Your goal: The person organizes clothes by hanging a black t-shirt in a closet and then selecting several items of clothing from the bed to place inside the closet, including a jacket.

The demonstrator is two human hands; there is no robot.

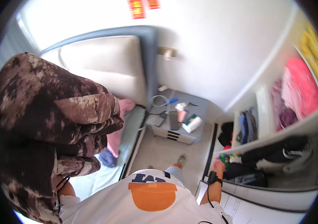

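Observation:
A large brown, black and cream patterned garment (pixel 51 108) hangs bunched up over my left side. My left forearm (pixel 67 189) runs up beneath it; the hand is hidden by the cloth. At the wardrobe's front edge, my right hand (pixel 219 167) reaches in, a dark strap round its wrist. A green, pink and white patterned piece (pixel 224 159) covers or lies against its fingers, and I cannot make out whether it is worn or held. Right beside that hand, a black garment (pixel 271 152) stretches across the lower compartment.
Pink and red clothes (pixel 302 89) and folded dark ones (pixel 247 126) fill the wardrobe shelves (pixel 264 112) at right. Ahead stands a grey nightstand (pixel 200 108) with a cable, a box and small items. The bed (pixel 131 128) at left bears pink cloth (pixel 115 140) and a blue bundle (pixel 108 158).

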